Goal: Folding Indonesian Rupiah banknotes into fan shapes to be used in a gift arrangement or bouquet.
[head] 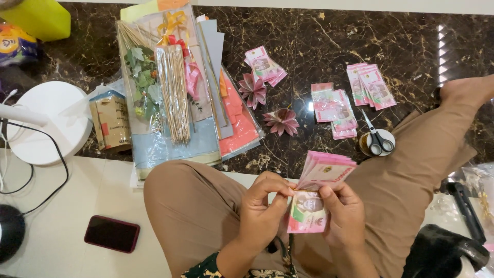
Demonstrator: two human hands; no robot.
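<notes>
Both hands sit low centre, over the lap of a person seated cross-legged in brown trousers (195, 206). Left hand (262, 206) and right hand (342, 216) both clenched on one pink banknote stack (316, 193): upper notes fanned up and right, front note upright between the thumbs. Left thumb and forefinger pinch the stack's left edge; right hand clamps the right side.

Landmark = that banknote stack.

- Far up-left: clear plastic sleeve pack (170, 82) lying flat on the dark marble floor (319, 46); inside, green artificial leaves, bundle of pale wooden skewers (174, 92), yellow and red ribbon on top. Light blue, grey and orange-red paper sheets stacked under it.
- Left of the pack: small brown kraft packet (110, 121) with a red patch, touching the white round lamp base (49, 123).
- Top-left corner: yellow-green bag (41, 18); coloured packet below it, partly cut off.
- Straight up: two folded pink paper flowers (267, 105), a small pile of pink notes above them.
- Up-right: two more pink note piles (355, 100) flat on the floor.
- Right, just above the knee: small round container, scissors (378, 140) lying across it; contents hidden.
- Far left, on the pale floor: dark red phone (112, 233), face down.
- Far right edge: clear plastic bag, contents unclear.
</notes>
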